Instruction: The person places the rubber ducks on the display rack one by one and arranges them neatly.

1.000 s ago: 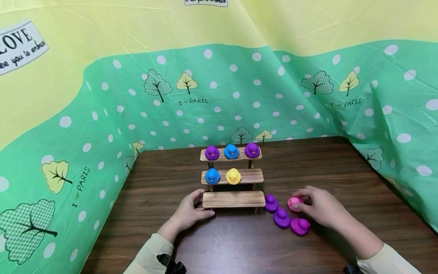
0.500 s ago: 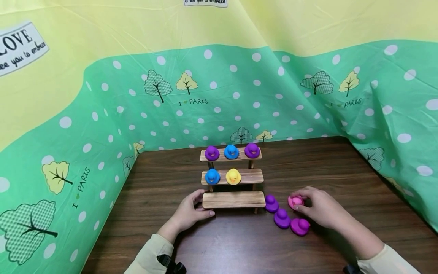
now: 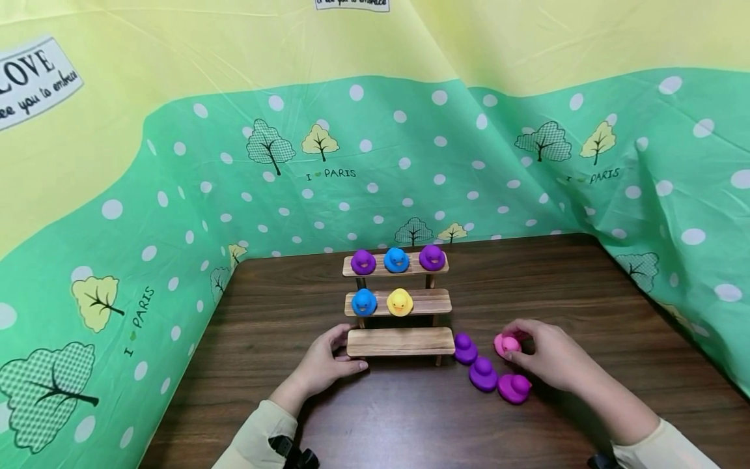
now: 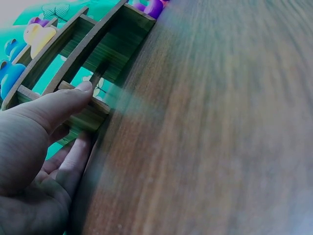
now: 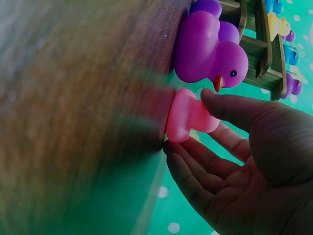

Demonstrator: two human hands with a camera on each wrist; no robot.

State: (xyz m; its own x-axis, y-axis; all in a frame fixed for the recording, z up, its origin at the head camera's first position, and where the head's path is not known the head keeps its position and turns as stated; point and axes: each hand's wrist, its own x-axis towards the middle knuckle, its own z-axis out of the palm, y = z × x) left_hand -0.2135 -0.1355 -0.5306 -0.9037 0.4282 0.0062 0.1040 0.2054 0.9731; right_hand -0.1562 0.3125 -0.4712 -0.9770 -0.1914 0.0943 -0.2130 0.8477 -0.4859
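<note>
sleeves (image 3: 254,438): pale cream, plain | wrist devices (image 3: 300,458): black, both sides | hands (image 3: 322,360): bare

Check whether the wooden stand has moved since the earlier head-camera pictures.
No. Judged against the green backdrop in the head view, the wooden stand shows no visible shift either way; the left hand holds its left end.

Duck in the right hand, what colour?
The duck is pink, clearest in the right wrist view.

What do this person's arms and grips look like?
The left grip and right grip are bare, human and ungloved. The left sleeve and right sleeve are pale cream. A black device shows by the left cuff; a black piece by the right is mostly cut off.
</note>
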